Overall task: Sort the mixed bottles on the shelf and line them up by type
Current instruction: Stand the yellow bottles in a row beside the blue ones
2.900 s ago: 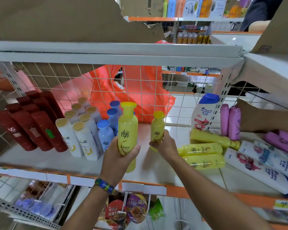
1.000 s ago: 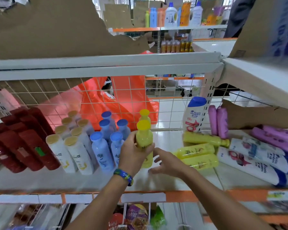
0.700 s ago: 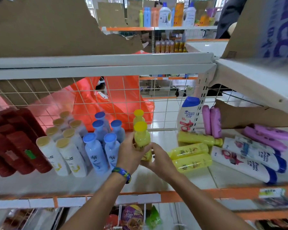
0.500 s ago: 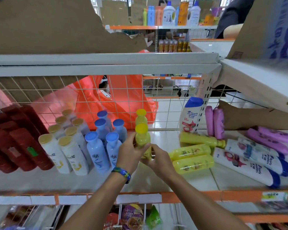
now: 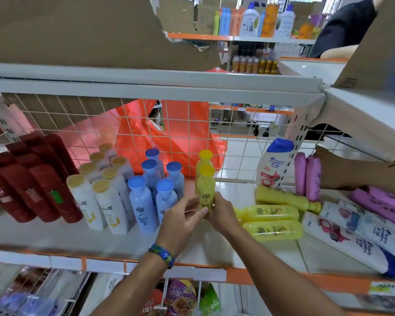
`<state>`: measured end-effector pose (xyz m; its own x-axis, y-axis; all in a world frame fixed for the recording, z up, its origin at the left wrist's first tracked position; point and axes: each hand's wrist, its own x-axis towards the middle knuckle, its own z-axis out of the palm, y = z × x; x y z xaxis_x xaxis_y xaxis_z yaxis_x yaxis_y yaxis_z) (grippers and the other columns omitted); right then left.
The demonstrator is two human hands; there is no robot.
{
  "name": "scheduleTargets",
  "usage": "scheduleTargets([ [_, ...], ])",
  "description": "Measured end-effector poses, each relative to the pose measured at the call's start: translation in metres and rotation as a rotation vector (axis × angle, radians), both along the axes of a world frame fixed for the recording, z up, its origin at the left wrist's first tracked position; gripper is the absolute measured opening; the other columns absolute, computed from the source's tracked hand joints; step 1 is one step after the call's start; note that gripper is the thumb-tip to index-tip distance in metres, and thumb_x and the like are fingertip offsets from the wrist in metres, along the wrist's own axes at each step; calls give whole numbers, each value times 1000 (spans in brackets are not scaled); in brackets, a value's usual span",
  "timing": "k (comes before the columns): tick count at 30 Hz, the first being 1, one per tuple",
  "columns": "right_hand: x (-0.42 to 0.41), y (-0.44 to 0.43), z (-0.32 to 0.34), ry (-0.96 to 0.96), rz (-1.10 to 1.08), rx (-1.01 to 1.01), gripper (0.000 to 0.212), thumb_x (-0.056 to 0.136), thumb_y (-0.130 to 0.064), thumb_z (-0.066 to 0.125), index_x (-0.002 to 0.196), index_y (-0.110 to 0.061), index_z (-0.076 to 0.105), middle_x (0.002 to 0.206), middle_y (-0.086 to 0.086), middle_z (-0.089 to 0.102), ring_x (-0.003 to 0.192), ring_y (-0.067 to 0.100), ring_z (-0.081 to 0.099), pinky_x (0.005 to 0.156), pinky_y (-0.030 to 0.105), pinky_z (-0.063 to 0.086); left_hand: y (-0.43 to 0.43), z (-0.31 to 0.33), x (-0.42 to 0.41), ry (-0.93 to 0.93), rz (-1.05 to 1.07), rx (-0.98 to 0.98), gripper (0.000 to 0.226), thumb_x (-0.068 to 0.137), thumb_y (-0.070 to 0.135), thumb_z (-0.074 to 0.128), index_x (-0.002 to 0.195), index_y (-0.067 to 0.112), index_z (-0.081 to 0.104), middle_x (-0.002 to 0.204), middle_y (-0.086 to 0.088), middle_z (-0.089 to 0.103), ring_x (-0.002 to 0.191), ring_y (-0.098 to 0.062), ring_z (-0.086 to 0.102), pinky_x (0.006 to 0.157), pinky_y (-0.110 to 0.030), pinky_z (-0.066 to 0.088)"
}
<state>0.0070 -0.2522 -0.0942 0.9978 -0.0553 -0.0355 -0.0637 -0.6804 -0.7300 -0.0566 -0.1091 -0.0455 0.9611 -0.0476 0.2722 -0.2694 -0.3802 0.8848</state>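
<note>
Both hands are on one upright yellow bottle (image 5: 205,188) on the white shelf (image 5: 78,238). My left hand (image 5: 183,220) holds its lower left side and my right hand (image 5: 221,215) wraps its lower right side; the base is hidden. A second yellow bottle (image 5: 205,157) stands right behind it. Three more yellow bottles (image 5: 269,213) lie on their sides to the right. To the left stand groups of blue bottles (image 5: 141,201), white gold-capped bottles (image 5: 105,201) and dark red bottles (image 5: 32,185).
A white blue-capped bottle (image 5: 273,165) and two purple bottles (image 5: 307,174) stand at the back right; more white bottles (image 5: 351,238) and purple bottles (image 5: 379,201) lie at the right. A wire mesh (image 5: 237,156) closes the back, with an upper shelf (image 5: 146,85) overhead.
My left hand brought the yellow bottle in front of the other upright yellow one. My right hand came over from the right and closed on its lower side.
</note>
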Motion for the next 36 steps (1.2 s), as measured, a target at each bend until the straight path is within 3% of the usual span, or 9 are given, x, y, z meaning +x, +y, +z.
scheduleTargets([
  [5, 3, 7, 2, 11, -19, 11, 40, 78, -30, 74, 107, -10, 56, 101, 10, 69, 91, 29, 64, 73, 37, 52, 2, 2, -6, -51, 9, 12, 26, 87, 25, 68, 111, 16, 65, 102, 10, 68, 96, 4, 62, 85, -12, 49],
  [19, 4, 15, 0, 57, -26, 4, 40, 80, -31, 72, 110, -10, 55, 103, 12, 68, 95, 32, 63, 78, 39, 52, 12, -3, -17, -82, 25, 80, 17, 90, 20, 65, 107, 17, 66, 98, 13, 68, 94, 6, 62, 79, -5, 45],
  [24, -6, 1, 5, 28, 28, -35, 55, 82, -32, 73, 128, -11, 52, 125, 10, 63, 113, 29, 59, 89, 35, 47, 5, -5, -14, -93, 26, 75, 19, 90, 20, 64, 108, 16, 66, 99, 11, 68, 93, 7, 61, 78, -4, 44],
  [28, -8, -26, 10, -51, 21, -151, 74, 88, -41, 68, 148, -12, 35, 150, 5, 43, 137, 21, 40, 109, 33, 34, -11, -7, -10, -91, 0, 70, 21, 90, 20, 64, 110, 16, 65, 99, 8, 68, 95, 8, 60, 75, -2, 44],
  [32, -13, -67, 11, -90, -6, -246, 56, 94, -42, 58, 142, -16, 45, 147, 3, 46, 137, 20, 38, 110, 32, 31, -28, -14, -5, -78, -34, 78, 20, 90, 21, 63, 110, 16, 64, 100, 7, 67, 93, 10, 59, 72, -1, 43],
  [36, -21, -115, 12, -101, -97, -269, 46, 95, -34, 58, 137, -15, 53, 142, 4, 52, 133, 22, 42, 110, 34, 34, -40, -26, -1, -56, -30, 105, 17, 90, 18, 64, 107, 16, 65, 98, 3, 67, 83, 2, 63, 66, -2, 44],
])
